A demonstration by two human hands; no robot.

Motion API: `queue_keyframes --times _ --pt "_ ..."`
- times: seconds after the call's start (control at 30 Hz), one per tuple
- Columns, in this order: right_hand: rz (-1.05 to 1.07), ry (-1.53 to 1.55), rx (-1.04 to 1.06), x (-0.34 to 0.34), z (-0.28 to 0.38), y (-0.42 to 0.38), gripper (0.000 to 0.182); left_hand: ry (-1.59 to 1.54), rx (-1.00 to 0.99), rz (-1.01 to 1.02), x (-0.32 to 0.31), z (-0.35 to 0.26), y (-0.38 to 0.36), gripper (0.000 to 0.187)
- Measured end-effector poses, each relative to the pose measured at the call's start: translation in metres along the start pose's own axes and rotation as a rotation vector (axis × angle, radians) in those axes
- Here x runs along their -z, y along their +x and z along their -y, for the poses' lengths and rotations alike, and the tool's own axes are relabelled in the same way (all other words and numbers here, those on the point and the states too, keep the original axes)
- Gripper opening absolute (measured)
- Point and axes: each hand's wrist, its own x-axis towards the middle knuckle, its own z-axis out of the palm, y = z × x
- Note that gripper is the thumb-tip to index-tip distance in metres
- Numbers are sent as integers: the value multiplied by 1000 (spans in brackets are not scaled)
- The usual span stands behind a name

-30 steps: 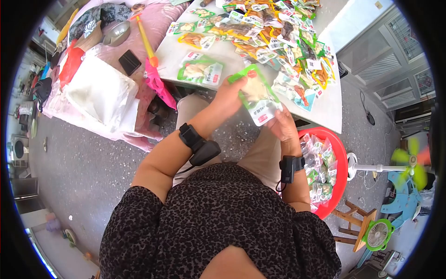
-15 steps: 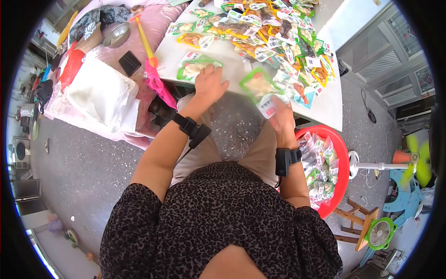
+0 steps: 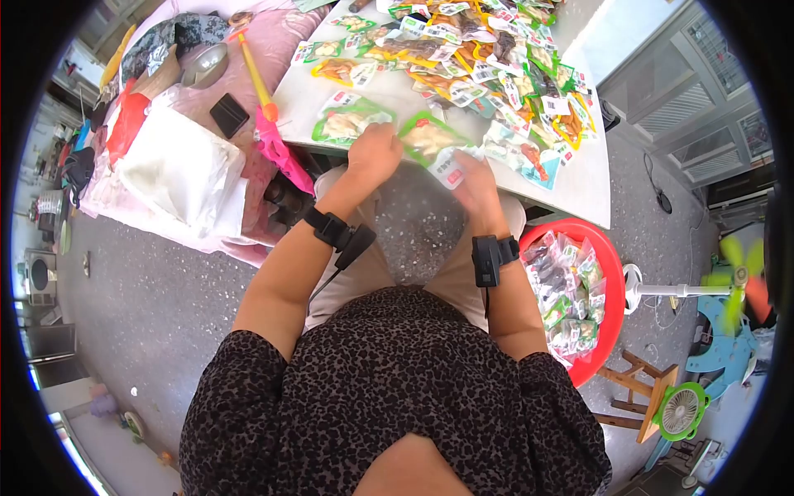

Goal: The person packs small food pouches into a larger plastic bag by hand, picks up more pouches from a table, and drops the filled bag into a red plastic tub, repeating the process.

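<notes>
Fingers of both hands, left hand (image 3: 374,153) and right hand (image 3: 475,186), closed on one green snack packet (image 3: 430,140) at the worktop (image 3: 579,194) edge.

Bright, even daylight with soft shadows; strong fisheye bending and black vignette at the edges, centre sharp.

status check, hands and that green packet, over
Left hand and right hand both on green snack packet at table edge. Second green packet just beside. Nothing blocking.
</notes>
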Motion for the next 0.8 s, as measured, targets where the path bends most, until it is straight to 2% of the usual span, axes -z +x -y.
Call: queue_keyframes --times 0.23,0.43,0.5,0.57,0.63,0.73,0.8 --pt "177 111 -112 -22 -11 11 29 19 -144 -19 17 -22 -20 11" --pt "195 55 -76 -30 -34 28 22 13 -222 -36 16 -27 -30 10" --pt "328 -574 134 -2 -45 43 19 13 -228 -41 18 -25 -31 9" --pt "303 -719 63 1 -42 42 18 15 -232 -43 21 -24 -33 9" --pt "121 -372 -281 -22 -21 22 16 27 -250 -48 22 -22 -35 8" --pt "126 -284 -241 -28 -16 18 12 23 -300 -83 22 -22 -38 7" --pt "212 -1203 432 -27 -23 19 11 22 -326 -119 21 -23 -38 7"
